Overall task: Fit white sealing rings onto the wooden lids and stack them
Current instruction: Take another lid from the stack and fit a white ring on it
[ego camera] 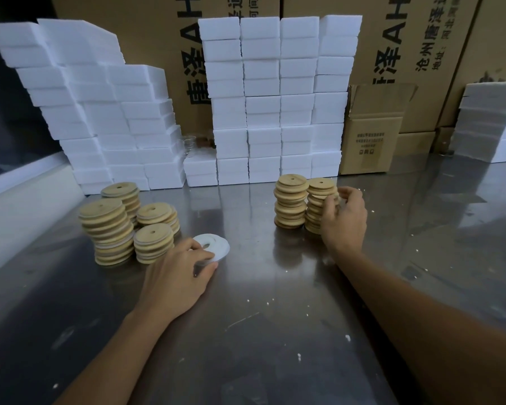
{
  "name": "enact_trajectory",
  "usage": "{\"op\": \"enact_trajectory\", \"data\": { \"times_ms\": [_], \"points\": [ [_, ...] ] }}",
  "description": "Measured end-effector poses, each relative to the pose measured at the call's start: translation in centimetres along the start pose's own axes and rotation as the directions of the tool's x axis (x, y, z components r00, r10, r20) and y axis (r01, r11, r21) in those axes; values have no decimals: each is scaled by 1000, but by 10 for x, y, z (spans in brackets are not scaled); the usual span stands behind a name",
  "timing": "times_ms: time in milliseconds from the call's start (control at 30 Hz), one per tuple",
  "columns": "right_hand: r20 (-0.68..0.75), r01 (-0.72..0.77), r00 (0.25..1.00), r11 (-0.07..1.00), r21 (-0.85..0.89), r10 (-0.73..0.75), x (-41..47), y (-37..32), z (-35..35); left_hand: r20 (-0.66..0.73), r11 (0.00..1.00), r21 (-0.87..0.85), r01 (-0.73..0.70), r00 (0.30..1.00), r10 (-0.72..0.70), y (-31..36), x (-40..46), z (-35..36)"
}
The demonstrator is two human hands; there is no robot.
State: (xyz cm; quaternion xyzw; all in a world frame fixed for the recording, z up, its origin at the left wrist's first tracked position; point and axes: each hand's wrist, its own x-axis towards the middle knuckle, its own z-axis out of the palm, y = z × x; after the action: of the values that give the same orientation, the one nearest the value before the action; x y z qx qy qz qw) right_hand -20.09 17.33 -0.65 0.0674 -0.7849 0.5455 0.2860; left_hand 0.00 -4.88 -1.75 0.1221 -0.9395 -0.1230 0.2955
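Note:
Several stacks of round wooden lids (108, 229) with centre holes stand at the left; white ring edges show between some of them. A small pile of white sealing rings (216, 244) lies flat on the steel table just right of those stacks. My left hand (178, 276) rests on the near edge of that pile, fingertips pinching the rings. Two more stacks of wooden lids (291, 200) stand at the centre right. My right hand (343, 217) wraps around the side of the right-hand stack (319, 187), fingers curled on its lids.
Walls of white foam blocks (275, 112) rise behind the lids, with another pile (491, 127) at the far right. Cardboard boxes (371, 141) stand behind them. White crumbs dot the steel table (260, 331). A white ledge (18, 211) borders the left side.

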Motion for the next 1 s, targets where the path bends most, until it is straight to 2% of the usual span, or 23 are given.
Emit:
{"op": "enact_trajectory", "data": {
  "times_ms": [100,267,400,733,900,1000],
  "points": [
    [21,26,999,1000,1,-26,-1,-1,-1,4,1000,10,13,1000,-13,-1,-1,1],
    [172,65,983,997,-44,-57,2,0,2,1,1000,3,-2,1000,2,-3,0,2],
    [241,89,968,993,-82,-67,6,1,5,-4,1000,4,-8,1000,8,-3,0,2],
    [109,195,978,964,-181,-178,7,-1,6,0,1000,13,-16,1000,16,-2,1,2],
    [34,177,984,981,-82,-175,2,-3,3,5,1000,22,-7,1000,7,-3,2,2],
    [23,179,984,979,-97,-178,1,-3,-1,35,999,46,9,999,-10,-3,3,3]
  ]
}}
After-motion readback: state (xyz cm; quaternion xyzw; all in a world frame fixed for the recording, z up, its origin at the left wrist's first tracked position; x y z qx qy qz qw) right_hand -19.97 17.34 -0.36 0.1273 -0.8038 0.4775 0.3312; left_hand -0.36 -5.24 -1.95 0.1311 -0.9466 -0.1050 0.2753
